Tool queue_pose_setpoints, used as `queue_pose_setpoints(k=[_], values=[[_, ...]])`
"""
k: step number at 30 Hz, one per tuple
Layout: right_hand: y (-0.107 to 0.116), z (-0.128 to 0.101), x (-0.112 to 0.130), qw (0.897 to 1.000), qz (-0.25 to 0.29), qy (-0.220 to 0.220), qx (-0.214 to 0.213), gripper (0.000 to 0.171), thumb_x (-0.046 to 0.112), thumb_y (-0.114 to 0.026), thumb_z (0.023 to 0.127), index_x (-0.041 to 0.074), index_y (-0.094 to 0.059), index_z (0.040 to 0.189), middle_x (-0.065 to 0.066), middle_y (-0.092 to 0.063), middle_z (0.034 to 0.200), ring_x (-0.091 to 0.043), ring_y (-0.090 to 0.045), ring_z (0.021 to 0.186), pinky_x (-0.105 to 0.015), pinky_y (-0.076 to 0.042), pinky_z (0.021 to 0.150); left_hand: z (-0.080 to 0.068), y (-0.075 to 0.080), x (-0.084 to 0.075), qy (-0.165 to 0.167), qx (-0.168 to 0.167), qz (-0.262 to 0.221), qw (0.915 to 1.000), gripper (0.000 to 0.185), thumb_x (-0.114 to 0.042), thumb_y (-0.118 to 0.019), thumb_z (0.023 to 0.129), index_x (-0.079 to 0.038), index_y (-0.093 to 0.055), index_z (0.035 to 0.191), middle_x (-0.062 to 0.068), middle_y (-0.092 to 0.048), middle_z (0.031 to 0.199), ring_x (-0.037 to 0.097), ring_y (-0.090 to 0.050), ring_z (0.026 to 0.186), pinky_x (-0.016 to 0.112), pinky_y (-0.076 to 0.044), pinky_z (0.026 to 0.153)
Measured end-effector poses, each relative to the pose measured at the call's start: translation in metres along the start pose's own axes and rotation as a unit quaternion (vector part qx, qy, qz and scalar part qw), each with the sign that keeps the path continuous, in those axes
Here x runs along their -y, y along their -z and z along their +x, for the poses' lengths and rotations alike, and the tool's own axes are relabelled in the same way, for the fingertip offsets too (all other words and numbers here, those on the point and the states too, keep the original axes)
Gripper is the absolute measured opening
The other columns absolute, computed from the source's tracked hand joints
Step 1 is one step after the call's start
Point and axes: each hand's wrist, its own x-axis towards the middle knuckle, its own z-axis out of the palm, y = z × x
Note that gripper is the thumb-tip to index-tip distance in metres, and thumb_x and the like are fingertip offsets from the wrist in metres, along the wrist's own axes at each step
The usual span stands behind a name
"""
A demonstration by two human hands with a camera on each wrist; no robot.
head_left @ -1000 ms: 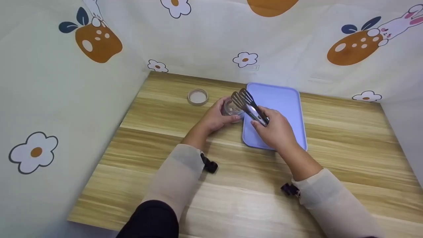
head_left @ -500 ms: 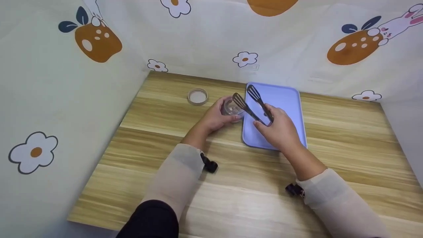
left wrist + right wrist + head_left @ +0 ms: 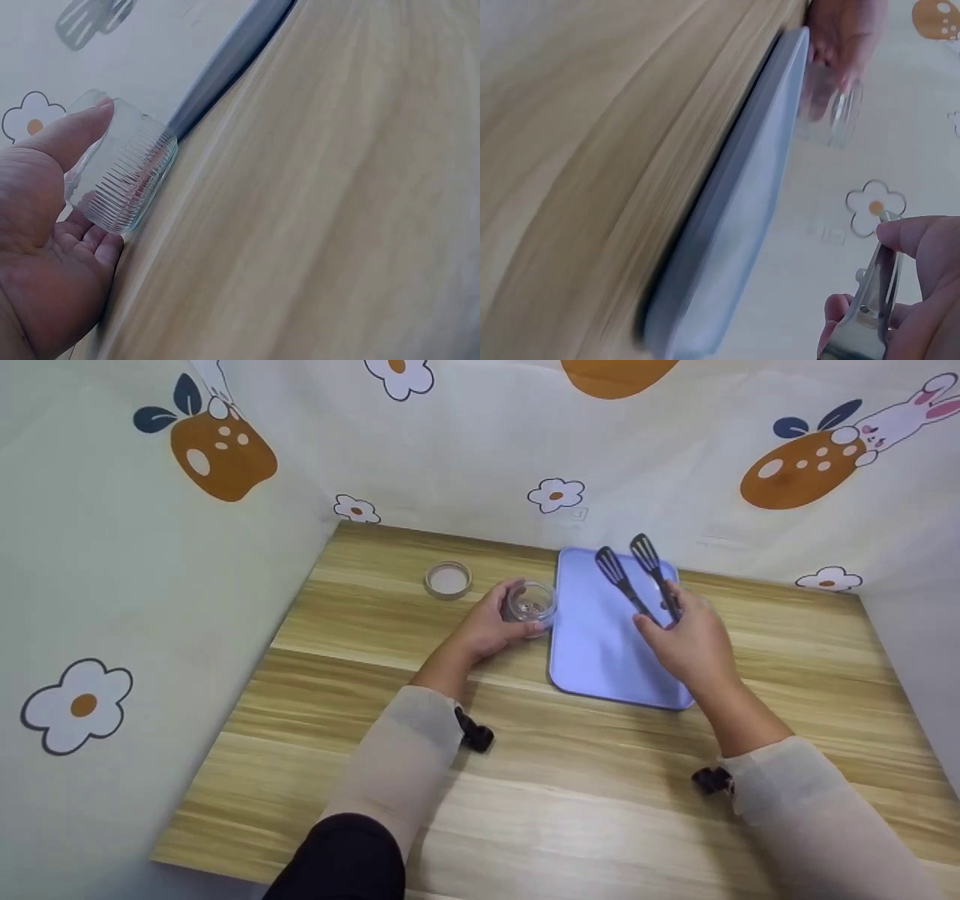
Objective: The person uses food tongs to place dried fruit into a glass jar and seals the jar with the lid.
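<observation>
My left hand (image 3: 491,622) grips a ribbed clear glass jar (image 3: 534,604), thumb on the near side and fingers round the far side. Small bits lie at the bottom of the jar, which stands on the table beside the tray. In the left wrist view the ribbed wall of the jar (image 3: 131,172) shows below my thumb. My right hand (image 3: 694,641) holds a pair of tongs (image 3: 626,585) with dark slotted heads over the blue tray (image 3: 592,660). The heads are spread apart with nothing between them. The metal handle of the tongs (image 3: 870,307) shows in the right wrist view.
A round lid (image 3: 448,580) lies upturned on the wooden table (image 3: 360,682), left of the jar. Behind the tray rises a wall covering (image 3: 465,450) printed with flowers and oranges. Another such wall (image 3: 150,607) borders the table on the left.
My right hand has moved the tongs to the right, from over the jar to over the tray, and their heads have spread apart. My left hand and the jar stay in place.
</observation>
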Motion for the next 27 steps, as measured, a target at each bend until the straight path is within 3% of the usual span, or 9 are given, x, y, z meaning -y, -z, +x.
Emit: queue_pose_setpoints(k=[9,16,21,27], values=[[0.022,0.016,-0.041,0.998,-0.002,-0.06,-0.013,0.09,0.058,-0.069,0.099,0.015,-0.033,0.169,-0.028,-0.054,0.149,-0.039,-0.051,0.126,-0.061,-0.046,0.109,-0.001,0.0,-0.001,0.013,-0.006,0.013,0.9998,0.099,-0.038,-0.095,0.081,-0.029,-0.041,0.163,0.0,-0.047,0.168,0.022,-0.038,0.16,0.04,-0.022,0.136],[0.042,0.032,-0.083,0.995,0.007,-0.096,-0.038,0.086,0.052,-0.068,0.099,0.009,-0.038,0.166,-0.032,-0.055,0.146,-0.042,-0.053,0.125,-0.061,-0.047,0.11,0.0,0.002,-0.002,0.017,-0.003,0.016,0.9997,0.099,-0.042,-0.095,0.08,-0.032,-0.041,0.163,-0.001,-0.046,0.169,0.021,-0.037,0.161,0.04,-0.022,0.136],[0.054,0.043,-0.106,0.99,-0.007,-0.132,-0.047,0.089,0.052,-0.066,0.099,0.001,-0.034,0.166,-0.038,-0.042,0.152,-0.047,-0.047,0.133,-0.065,-0.041,0.12,0.001,0.002,0.0,0.011,-0.005,0.007,0.9999,0.097,-0.037,-0.095,0.082,-0.03,-0.041,0.162,-0.001,-0.047,0.168,0.02,-0.037,0.16,0.039,-0.022,0.136],[0.069,0.051,-0.13,0.98,-0.003,-0.195,-0.035,0.097,0.057,-0.064,0.1,0.0,-0.025,0.168,-0.039,-0.028,0.165,-0.053,-0.039,0.147,-0.064,-0.033,0.128,0.001,-0.001,0.001,0.017,-0.006,0.011,0.9998,0.096,-0.034,-0.094,0.083,-0.031,-0.041,0.163,-0.002,-0.046,0.169,0.023,-0.037,0.16,0.04,-0.021,0.137]])
